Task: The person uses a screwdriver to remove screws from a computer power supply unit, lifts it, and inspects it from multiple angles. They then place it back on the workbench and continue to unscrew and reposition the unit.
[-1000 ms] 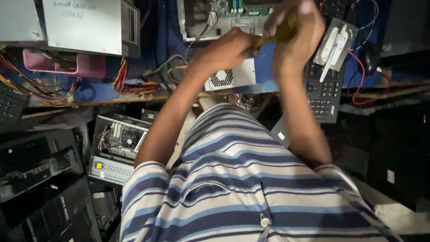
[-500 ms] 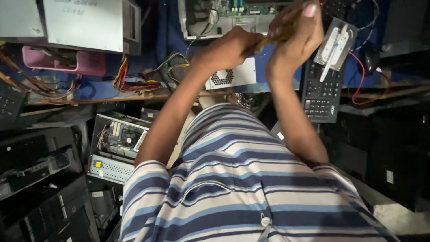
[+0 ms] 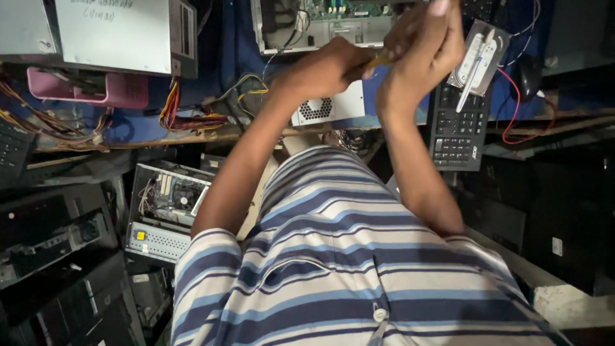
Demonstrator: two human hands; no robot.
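Left hand [image 3: 327, 67] closed around a yellow tool handle [image 3: 377, 61], fingers wrapped tight; right hand [image 3: 426, 48] cupped over the handle's far end, fingers curled, grip half hidden. Both held over the open computer case [image 3: 320, 25] on the blue surface [image 3: 237, 57], beside a black keyboard [image 3: 458, 128]. Best kept straight and pressed squarely, wrists steady, no slipping toward the loose cables [image 3: 192, 115]. Tool tip, and whatever it meets, masked by the hands; case top cut off by the frame edge.
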